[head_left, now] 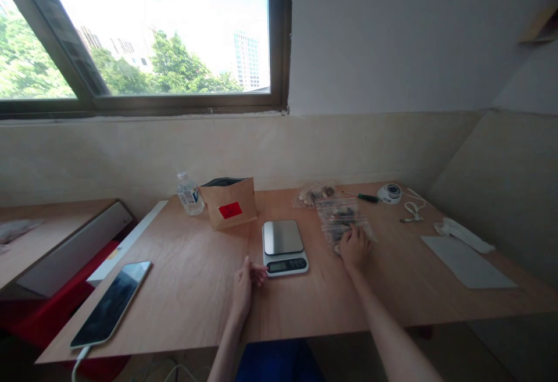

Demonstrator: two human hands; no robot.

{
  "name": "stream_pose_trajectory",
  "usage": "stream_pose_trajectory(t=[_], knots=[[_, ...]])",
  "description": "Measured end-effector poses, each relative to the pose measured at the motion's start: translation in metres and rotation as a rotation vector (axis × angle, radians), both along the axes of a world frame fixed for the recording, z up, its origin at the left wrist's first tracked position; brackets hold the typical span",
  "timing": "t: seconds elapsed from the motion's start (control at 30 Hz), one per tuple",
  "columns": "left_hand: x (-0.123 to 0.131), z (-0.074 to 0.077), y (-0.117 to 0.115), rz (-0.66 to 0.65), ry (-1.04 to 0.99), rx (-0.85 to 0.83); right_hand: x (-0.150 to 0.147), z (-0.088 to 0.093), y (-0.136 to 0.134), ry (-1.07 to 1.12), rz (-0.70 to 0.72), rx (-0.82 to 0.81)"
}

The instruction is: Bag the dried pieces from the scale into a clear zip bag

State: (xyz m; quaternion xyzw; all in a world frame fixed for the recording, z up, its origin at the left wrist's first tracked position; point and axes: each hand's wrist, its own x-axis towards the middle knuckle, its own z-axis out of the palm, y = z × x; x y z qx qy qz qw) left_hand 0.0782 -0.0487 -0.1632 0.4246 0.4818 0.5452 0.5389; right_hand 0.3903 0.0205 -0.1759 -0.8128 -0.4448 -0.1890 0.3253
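A white kitchen scale (pixel 282 239) with a steel plate and a dark display panel sits on the wooden table; nothing lies on its plate. Beside its lower left corner is my left hand (pixel 246 279), resting on the table with loosely bent fingers, the fingertips at the scale's edge and nothing held. My right hand (pixel 355 247) is over the nearest clear zip bag (pixel 337 234), its fingers bent onto the plastic. Dark pieces show inside that bag. Behind it lie another zip bag (pixel 335 207) and one with pale and brown pieces (pixel 314 194).
A brown paper pouch (pixel 235 200) with a red label stands gaping beside a water bottle (pixel 190 196). At left lies a phone (pixel 112 303) on a cable. Toward the right are a screwdriver (pixel 366 197), a white dome camera (pixel 389 194) and a white sheet (pixel 468 263).
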Motion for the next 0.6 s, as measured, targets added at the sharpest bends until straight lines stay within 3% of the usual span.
stream_pose_trajectory(t=[0.07,0.17,0.3,0.37,0.47,0.6], knots=[[-0.002,0.002,0.001,0.072,0.085,0.017,-0.001,0.002,-0.001,-0.002,-0.001,-0.001],[-0.014,0.013,0.016,0.320,0.292,0.077,-0.003,0.005,-0.002,-0.002,0.009,-0.002],[-0.052,0.034,0.063,0.684,0.507,0.154,-0.005,0.009,-0.004,0.004,0.013,-0.012],[-0.078,0.040,0.091,0.745,0.613,0.237,-0.005,0.011,-0.005,0.007,0.016,-0.013],[-0.114,0.040,0.125,0.610,0.629,0.244,-0.004,0.010,-0.005,0.010,0.017,-0.001],[-0.140,0.033,0.145,0.335,0.555,0.254,-0.003,0.008,-0.004,-0.011,0.023,0.015]])
